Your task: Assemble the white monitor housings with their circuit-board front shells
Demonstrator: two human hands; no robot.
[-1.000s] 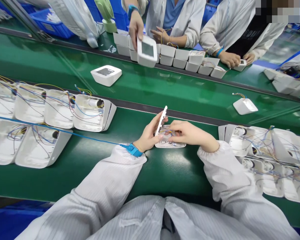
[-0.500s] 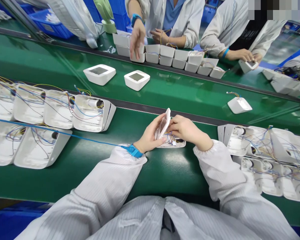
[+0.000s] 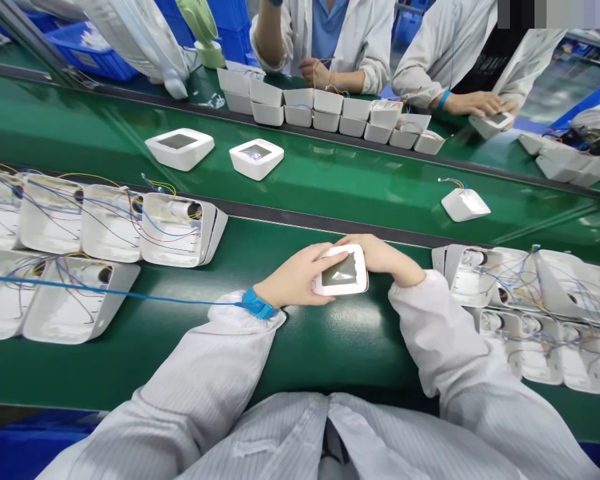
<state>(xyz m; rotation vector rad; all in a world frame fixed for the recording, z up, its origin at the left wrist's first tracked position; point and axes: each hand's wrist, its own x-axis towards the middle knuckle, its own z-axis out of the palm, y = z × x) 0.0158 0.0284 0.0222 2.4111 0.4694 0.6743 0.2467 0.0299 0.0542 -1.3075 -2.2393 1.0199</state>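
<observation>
A white device with a dark screen [image 3: 341,272] is between my two hands, its screen facing up. My left hand [image 3: 300,273], with a blue wrist strap, grips its left side, thumb below and fingers over the upper left edge. My right hand [image 3: 377,257] is closed round the device's upper right corner; its fingertips are partly hidden behind it. The cover lies over the lower housing, whose inside no longer shows.
Open white housings with wires [image 3: 173,227] stand in rows at left; more housings [image 3: 470,277] are at right. Screened devices [image 3: 180,148] and a wired housing [image 3: 465,205] lie on the green belt [image 3: 360,180]. Two people sit opposite behind stacked housings [image 3: 327,110].
The tilted screen cover has come down flat over the housing. My right hand has moved from inside to its upper right edge. The belt items have shifted left, and one person's hand has lifted away.
</observation>
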